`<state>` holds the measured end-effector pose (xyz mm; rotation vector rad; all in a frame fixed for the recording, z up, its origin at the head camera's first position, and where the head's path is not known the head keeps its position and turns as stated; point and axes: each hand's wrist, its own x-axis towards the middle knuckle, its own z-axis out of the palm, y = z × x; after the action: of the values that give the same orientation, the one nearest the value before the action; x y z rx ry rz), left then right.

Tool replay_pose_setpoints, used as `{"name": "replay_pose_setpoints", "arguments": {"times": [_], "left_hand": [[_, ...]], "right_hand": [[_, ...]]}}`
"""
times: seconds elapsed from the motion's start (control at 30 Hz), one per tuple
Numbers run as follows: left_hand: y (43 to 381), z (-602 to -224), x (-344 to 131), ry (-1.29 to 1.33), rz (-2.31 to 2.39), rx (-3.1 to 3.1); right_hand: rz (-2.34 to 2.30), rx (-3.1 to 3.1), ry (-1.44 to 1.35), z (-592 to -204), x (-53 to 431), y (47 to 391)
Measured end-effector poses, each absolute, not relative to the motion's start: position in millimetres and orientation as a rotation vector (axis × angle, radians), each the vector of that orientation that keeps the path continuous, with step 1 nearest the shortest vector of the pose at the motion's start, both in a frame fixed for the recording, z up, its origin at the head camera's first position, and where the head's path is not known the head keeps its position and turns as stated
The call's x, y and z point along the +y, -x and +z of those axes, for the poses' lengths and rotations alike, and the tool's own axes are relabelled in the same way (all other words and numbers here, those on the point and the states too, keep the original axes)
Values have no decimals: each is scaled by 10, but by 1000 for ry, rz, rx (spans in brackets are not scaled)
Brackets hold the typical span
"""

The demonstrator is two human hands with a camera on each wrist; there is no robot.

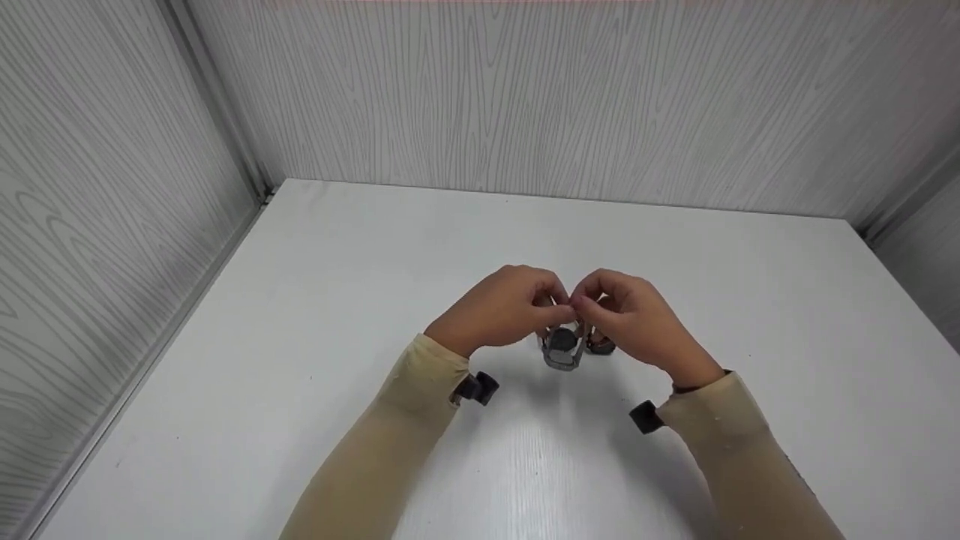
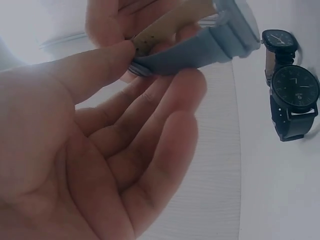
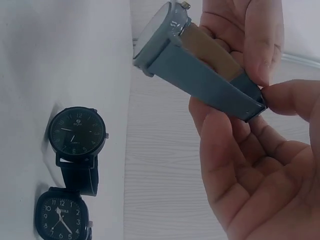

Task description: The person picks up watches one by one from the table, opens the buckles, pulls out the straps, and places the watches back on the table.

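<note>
A wristwatch with a grey-blue strap [image 3: 200, 82], tan on its inner side, is held up with its strap bent into a loop. My left hand [image 1: 510, 306] pinches it near the strap's end, thumb [image 2: 102, 70] on top and fingers beneath. From the other side my right hand [image 1: 634, 319] has thumb and fingers at the same buckle end, the other fingers bent below the strap. The watch case [image 3: 160, 40] points away from both palms. Close by on the table are a round black watch [image 3: 77, 134] and a squarish black watch [image 3: 61, 217].
The white table [image 1: 360, 262] runs back to a wood-grained panel [image 1: 487, 97]. Another such panel [image 1: 90, 187] rises on the left. Small black cameras [image 1: 477, 388] sit at both wrists, over the beige sleeves [image 1: 375, 450].
</note>
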<state>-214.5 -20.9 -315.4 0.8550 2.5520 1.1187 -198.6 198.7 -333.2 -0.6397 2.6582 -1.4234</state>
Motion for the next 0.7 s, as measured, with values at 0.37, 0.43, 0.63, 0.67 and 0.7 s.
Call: {"name": "replay_pose_setpoints", "arguments": {"times": [0.37, 0.43, 0.63, 0.67, 0.7], "left_hand": [[2144, -3164, -170, -891, 1105, 2568], [2148, -3171, -171, -879, 1134, 2543], [2159, -3185, -189, -861, 1190, 2460], [2160, -3186, -191, -858, 1191, 2457], [2162, -3190, -191, -852, 1193, 2456]], "right_hand": [[-1380, 2712, 641, -3328, 2009, 1964], [-1395, 2702, 635, -3333, 2002, 1969], [-1479, 2614, 611, -3354, 1984, 1983], [-1482, 2607, 609, -3357, 1984, 1986], [-1478, 2608, 609, -3358, 1984, 1988]]}}
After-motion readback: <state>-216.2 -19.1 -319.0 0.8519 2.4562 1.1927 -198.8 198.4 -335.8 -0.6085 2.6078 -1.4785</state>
